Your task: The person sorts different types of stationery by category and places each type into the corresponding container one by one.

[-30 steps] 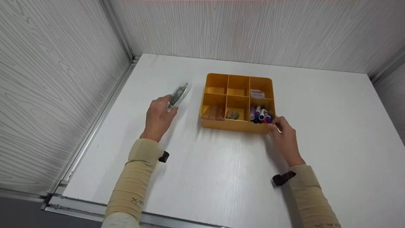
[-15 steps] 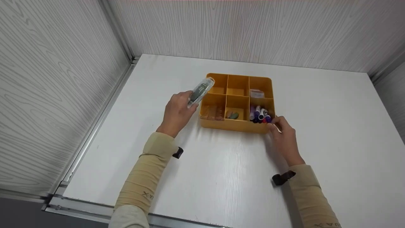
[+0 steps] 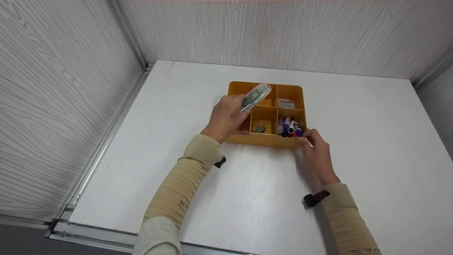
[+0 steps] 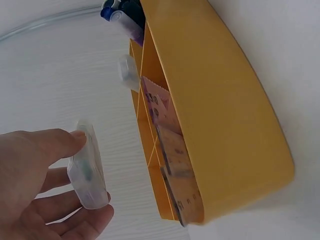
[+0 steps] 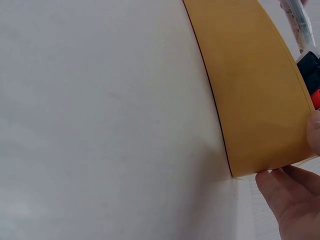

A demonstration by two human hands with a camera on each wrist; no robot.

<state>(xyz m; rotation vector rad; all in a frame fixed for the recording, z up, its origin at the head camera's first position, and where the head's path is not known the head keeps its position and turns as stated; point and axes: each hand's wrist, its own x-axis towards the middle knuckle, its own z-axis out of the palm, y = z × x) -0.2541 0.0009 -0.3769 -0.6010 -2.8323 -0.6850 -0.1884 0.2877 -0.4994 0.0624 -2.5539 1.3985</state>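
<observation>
In the head view, my left hand (image 3: 225, 115) holds a clear plastic case (image 3: 257, 95) with a dark grey-green item inside, above the left part of a yellow compartment box (image 3: 263, 141). The left wrist view shows the case (image 4: 89, 175) pinched between thumb and fingers, apart from the box. My right hand (image 3: 317, 156) grips the box's near right corner; in the right wrist view its thumb is at the rim and its fingers touch the outer wall (image 5: 255, 90). The left hand hides part of the left compartments.
Several markers (image 3: 291, 127) lie in the near right compartment, small green and orange pieces (image 3: 260, 129) in the near middle. A small whitish packet (image 3: 286, 103) sits far right. Flat clear pieces with numbers (image 4: 175, 150) stand near left. Wood-grain panels (image 3: 265, 32) border the white table (image 3: 247, 198).
My left hand has carried the clear plastic case rightward from the table left of the box to above its compartments. The right hand stays at the box's corner.
</observation>
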